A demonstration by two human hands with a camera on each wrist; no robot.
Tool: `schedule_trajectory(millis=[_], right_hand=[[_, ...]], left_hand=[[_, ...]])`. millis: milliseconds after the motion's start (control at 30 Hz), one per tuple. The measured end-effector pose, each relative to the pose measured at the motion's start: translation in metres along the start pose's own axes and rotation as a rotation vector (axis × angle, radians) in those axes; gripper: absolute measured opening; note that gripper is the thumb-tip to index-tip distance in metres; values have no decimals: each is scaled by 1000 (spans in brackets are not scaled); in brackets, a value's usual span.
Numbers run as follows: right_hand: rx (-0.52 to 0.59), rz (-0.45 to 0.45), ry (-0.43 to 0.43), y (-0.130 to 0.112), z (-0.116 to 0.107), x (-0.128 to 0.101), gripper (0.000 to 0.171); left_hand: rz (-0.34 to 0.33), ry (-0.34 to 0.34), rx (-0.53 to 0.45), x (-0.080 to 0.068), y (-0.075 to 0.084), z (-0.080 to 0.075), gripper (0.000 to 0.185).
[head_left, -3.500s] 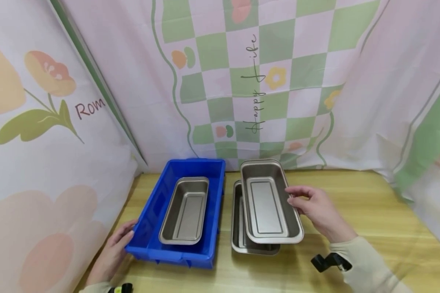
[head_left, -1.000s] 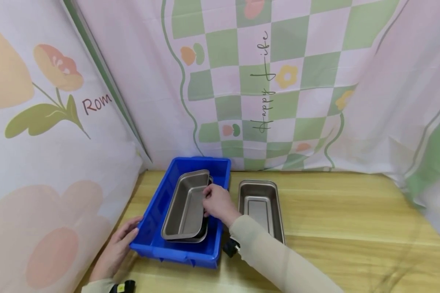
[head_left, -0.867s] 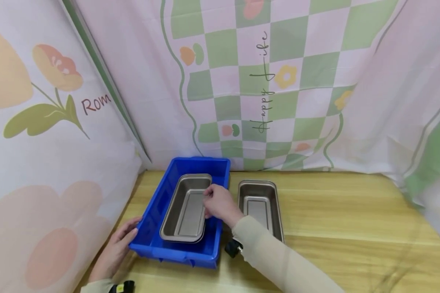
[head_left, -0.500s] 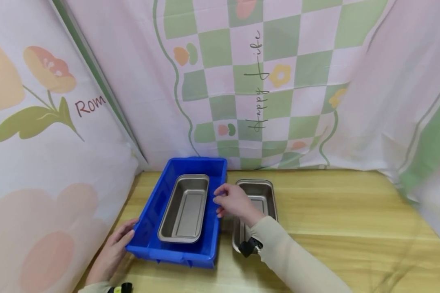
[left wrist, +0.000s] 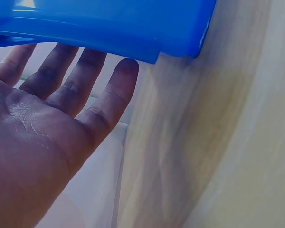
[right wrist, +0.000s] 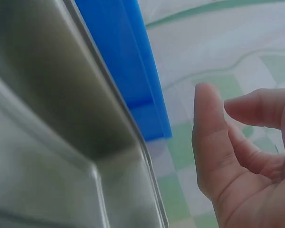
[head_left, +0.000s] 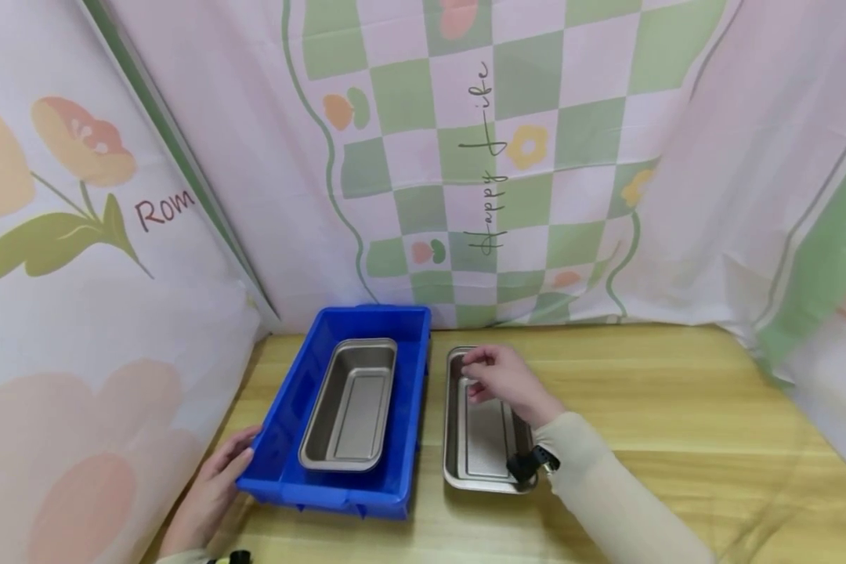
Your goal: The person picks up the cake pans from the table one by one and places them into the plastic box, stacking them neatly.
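A blue plastic bin (head_left: 412, 407) stands on the wooden table (head_left: 677, 423) at the left, with a steel pan (head_left: 348, 407) lying in it. To its right a second steel pan (head_left: 479, 442) lies on the table. My right hand (head_left: 497, 377) hovers over that pan's far end with its fingers loosely curled and nothing in them. In the right wrist view the fingers (right wrist: 209, 137) stand apart from the pan's rim (right wrist: 109, 95). My left hand (head_left: 217, 482) rests with straight fingers (left wrist: 85, 90) against the bin's near left corner (left wrist: 109, 23).
A patterned pink and green cloth (head_left: 536, 157) hangs behind the table and down its left side (head_left: 77, 313), close to the bin. Bare wood stretches to the right of the pans. A black strap (head_left: 529, 464) sits on my right wrist.
My right hand set a steel pan into the one in the bin, let it go, and moved right over the pan on the table. The left hand stayed at the bin.
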State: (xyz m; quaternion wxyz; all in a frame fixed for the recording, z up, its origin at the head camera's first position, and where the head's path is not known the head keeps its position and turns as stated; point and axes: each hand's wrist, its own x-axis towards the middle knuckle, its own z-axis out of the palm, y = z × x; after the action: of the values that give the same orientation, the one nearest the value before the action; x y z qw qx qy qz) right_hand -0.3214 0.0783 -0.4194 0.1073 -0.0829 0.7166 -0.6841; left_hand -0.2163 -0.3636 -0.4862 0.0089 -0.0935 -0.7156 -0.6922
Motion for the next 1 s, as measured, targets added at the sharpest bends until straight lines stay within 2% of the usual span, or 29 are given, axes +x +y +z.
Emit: schedule_trajectory(millis=[300, 533, 700, 1000], right_hand=[[-40, -20, 27, 11, -46, -20, 24], [-38, 4, 20, 27, -73, -34, 29], [-77, 1, 6, 41, -81, -42, 31], [-93, 52, 55, 56, -79, -50, 32]], left_hand=[[-46, 33, 33, 1, 0, 1, 41], [-18, 0, 9, -1, 1, 0, 41], [-31, -6, 6, -1, 3, 0, 41], [-39, 2, 15, -1, 2, 0, 41]])
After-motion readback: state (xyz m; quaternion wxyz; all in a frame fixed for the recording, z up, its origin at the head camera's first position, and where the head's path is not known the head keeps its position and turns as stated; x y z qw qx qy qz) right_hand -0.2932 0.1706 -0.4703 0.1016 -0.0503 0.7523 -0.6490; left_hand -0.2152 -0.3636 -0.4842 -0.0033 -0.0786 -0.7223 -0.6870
